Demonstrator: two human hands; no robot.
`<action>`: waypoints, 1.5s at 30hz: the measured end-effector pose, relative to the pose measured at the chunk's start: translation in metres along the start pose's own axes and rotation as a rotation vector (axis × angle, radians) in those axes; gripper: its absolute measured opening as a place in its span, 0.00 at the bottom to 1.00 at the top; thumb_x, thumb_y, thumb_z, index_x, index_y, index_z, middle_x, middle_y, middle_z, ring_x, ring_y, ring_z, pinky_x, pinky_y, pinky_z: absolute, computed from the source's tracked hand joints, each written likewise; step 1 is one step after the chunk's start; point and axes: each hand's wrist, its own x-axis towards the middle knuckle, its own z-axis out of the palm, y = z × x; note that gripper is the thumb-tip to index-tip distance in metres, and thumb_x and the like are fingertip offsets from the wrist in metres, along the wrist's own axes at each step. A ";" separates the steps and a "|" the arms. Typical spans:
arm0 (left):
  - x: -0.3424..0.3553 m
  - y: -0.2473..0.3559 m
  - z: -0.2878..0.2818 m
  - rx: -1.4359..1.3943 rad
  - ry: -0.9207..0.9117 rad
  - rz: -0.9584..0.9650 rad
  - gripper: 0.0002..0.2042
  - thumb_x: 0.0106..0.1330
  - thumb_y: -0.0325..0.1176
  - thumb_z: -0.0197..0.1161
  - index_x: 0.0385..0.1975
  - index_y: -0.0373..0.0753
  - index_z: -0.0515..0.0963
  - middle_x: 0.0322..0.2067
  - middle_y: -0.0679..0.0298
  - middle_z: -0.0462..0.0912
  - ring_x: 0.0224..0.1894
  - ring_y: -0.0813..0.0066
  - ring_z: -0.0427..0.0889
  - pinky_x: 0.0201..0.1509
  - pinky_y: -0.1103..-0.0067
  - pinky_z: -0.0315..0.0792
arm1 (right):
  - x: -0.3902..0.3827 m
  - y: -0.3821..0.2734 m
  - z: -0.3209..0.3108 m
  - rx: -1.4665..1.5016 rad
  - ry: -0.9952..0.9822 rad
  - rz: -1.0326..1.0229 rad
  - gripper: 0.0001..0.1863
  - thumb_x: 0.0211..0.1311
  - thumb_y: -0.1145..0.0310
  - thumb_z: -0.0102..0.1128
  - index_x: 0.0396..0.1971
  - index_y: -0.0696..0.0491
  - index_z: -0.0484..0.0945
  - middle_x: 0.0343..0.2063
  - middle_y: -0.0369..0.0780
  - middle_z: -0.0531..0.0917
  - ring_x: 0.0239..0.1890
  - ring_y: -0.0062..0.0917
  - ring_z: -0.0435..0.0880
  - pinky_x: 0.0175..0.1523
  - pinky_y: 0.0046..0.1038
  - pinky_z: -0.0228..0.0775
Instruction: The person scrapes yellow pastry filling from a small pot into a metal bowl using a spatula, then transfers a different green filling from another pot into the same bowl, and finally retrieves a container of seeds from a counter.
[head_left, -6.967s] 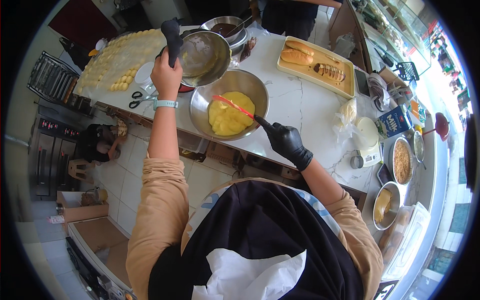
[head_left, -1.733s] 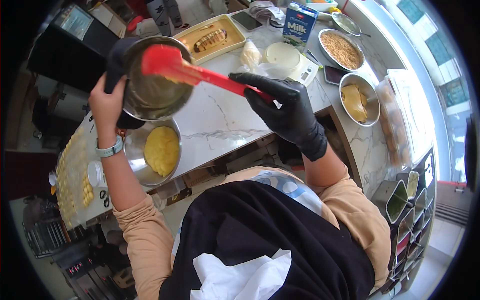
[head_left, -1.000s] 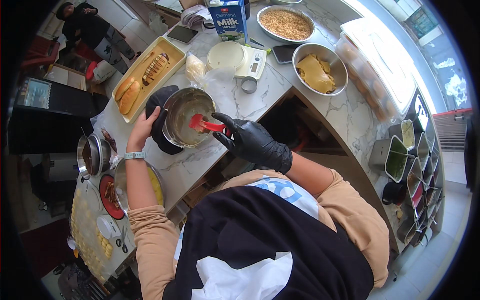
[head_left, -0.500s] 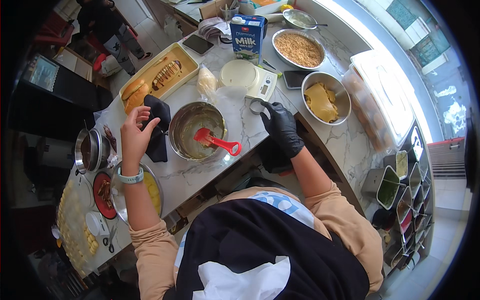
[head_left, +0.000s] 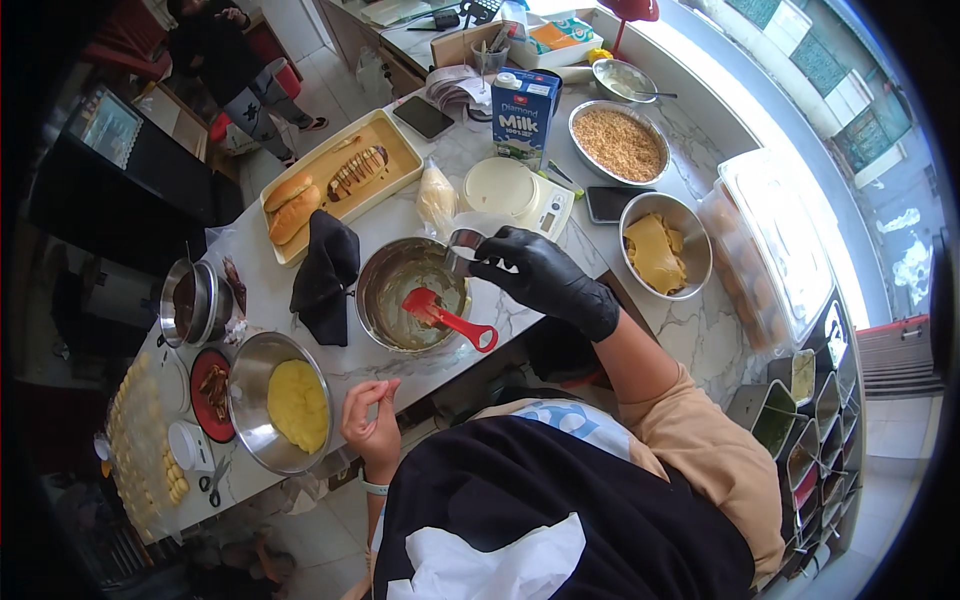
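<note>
Worktop [head_left: 560, 290] now carries the steel mixing bowl [head_left: 410, 295], set down with the red spatula [head_left: 450, 318] resting inside, released since half a second ago. Right hand [head_left: 535, 275], black-gloved, has fingers closed on a small metal cup [head_left: 463, 243] at the bowl's rim; left hand [head_left: 372, 425] hangs free, fingers loosely curled, holding nothing. Black cloth [head_left: 325, 275], bowl of yellow dough [head_left: 280, 400] and scale [head_left: 515, 192] crowd close around.

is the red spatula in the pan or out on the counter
In. The red spatula lies with its blade inside the steel pan, handle resting over the rim; neither hand holds it.

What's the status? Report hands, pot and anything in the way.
Right hand, black-gloved, tips small metal cup at rim of steel pot. Left hand bare, empty, off counter edge. Red spatula rests in pot; black cloth beside it.
</note>
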 end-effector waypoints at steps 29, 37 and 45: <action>0.018 -0.010 0.017 0.046 0.111 0.051 0.08 0.50 0.21 0.62 0.16 0.34 0.68 0.17 0.61 0.72 0.22 0.68 0.73 0.26 0.80 0.67 | 0.137 0.221 -0.219 -0.734 -0.003 0.439 0.21 0.49 0.51 0.52 0.37 0.50 0.77 0.34 0.43 0.79 0.35 0.36 0.77 0.42 0.31 0.67; 0.033 0.012 0.060 0.170 0.269 -0.151 0.10 0.64 0.25 0.42 0.20 0.30 0.65 0.20 0.59 0.71 0.23 0.71 0.71 0.27 0.80 0.65 | 0.214 0.345 -0.190 -0.849 -0.195 0.438 0.22 0.43 0.71 0.50 0.44 0.46 0.73 0.41 0.45 0.76 0.45 0.35 0.74 0.51 0.30 0.64; 0.032 0.022 0.066 0.348 0.340 -0.263 0.10 0.63 0.24 0.43 0.20 0.30 0.65 0.19 0.59 0.70 0.21 0.70 0.70 0.26 0.79 0.65 | 0.228 0.382 -0.161 -0.889 -0.199 0.288 0.23 0.44 0.75 0.51 0.45 0.47 0.71 0.40 0.45 0.76 0.44 0.36 0.75 0.48 0.33 0.66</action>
